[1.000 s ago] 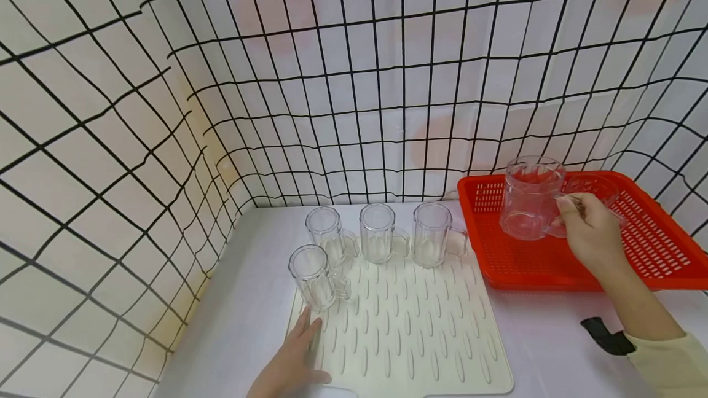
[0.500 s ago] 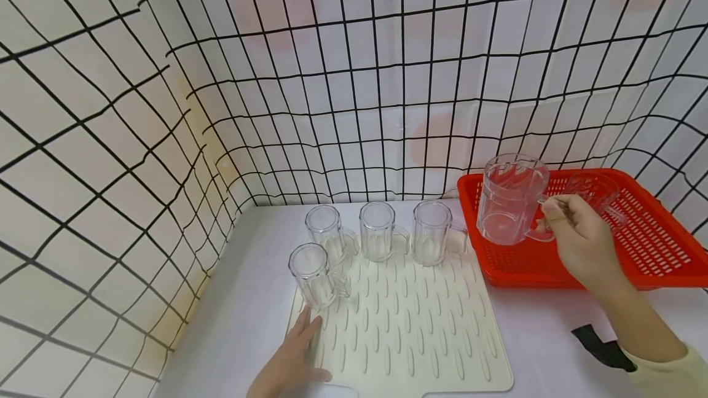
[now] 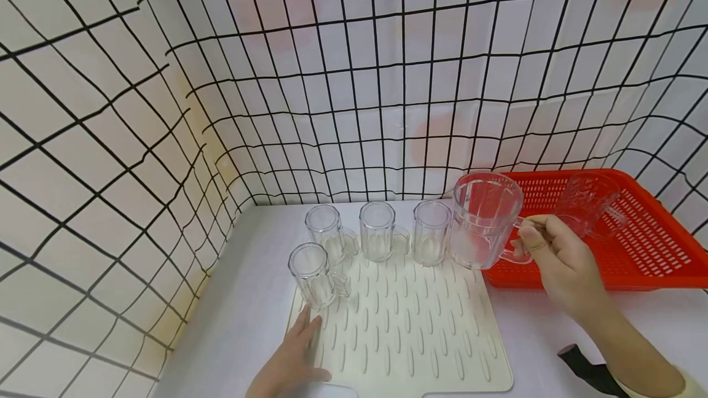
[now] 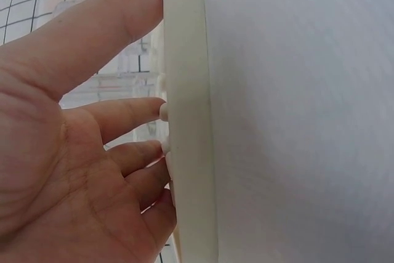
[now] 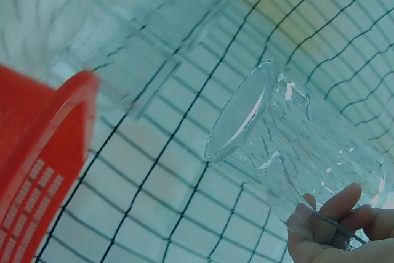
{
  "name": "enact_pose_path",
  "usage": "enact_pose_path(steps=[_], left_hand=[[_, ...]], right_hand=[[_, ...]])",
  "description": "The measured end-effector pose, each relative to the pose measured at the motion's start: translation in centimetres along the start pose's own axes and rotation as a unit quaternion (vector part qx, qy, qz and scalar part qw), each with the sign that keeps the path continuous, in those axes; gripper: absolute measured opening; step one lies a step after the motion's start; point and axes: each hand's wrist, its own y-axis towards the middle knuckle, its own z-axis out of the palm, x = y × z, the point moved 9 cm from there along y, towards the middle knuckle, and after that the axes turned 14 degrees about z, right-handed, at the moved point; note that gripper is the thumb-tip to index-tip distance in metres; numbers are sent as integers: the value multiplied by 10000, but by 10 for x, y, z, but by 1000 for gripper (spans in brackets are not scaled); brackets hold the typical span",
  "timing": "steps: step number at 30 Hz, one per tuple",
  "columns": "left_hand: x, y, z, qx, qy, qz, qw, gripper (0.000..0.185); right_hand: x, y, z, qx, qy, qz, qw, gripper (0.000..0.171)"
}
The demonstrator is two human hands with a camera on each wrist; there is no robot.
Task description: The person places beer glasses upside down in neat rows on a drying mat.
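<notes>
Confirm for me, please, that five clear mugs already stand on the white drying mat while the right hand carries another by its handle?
Not quite: the head view shows four clear mugs standing on the white drying mat, not five. The right hand does carry another mug by its handle.

White tabletop (image 3: 249, 300) carries a cream ribbed rubber drying mat (image 3: 409, 330) at centre front, its edge thick and rounded in the left wrist view. A red perforated plastic tray (image 3: 658, 250) sits just beside the mat's right rear corner. A small black strap-like object (image 3: 589, 370) lies near the front right, partly hidden.
</notes>
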Motion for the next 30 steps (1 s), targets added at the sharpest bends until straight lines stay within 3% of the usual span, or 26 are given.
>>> enact_pose_path(steps=[10,15,21,30], left_hand=[[2,0,1,14,-71,-102,9999,103],[3,-1,1,-17,-62,-4,10000,104],[1,0,0,-35,-42,113,9999,102],[0,0,0,-2,-164,-47,9999,102]], right_hand=[[23,-21,25,478,413,-265,9977,9],[26,-30,43,767,746,-361,9936,10],[31,-37,60,1237,1258,-613,9824,16],[31,-44,80,1747,1841,-853,9635,17]])
